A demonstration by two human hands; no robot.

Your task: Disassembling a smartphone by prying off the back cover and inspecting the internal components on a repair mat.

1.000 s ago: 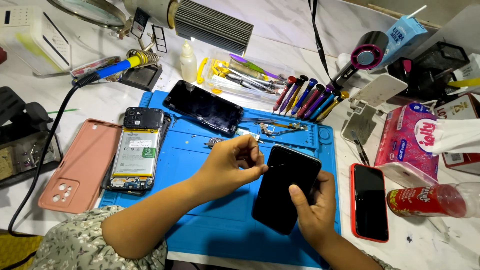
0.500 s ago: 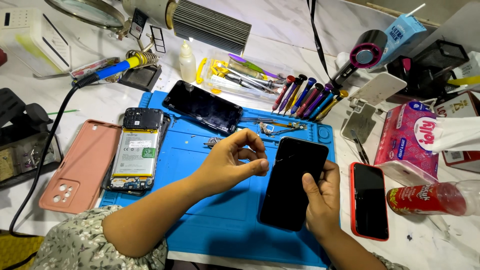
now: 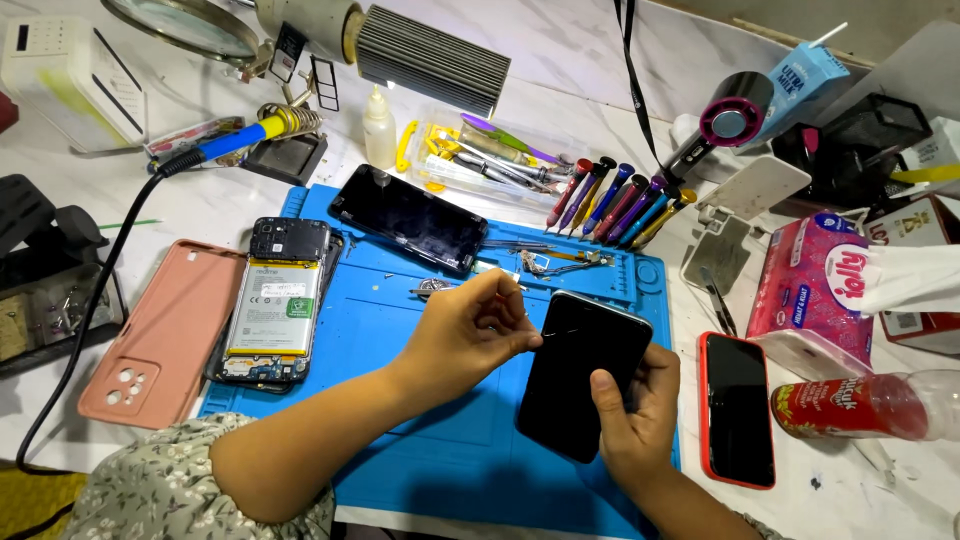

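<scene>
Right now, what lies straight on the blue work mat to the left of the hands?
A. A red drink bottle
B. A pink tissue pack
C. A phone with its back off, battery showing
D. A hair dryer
C: an opened phone with its battery exposed lies at the left edge of the blue mat, while the left hand and right hand work on a black phone.

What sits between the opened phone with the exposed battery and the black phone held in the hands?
In the head view, bare blue mat and the left hand with its forearm lie between the opened phone and the black phone.
</scene>
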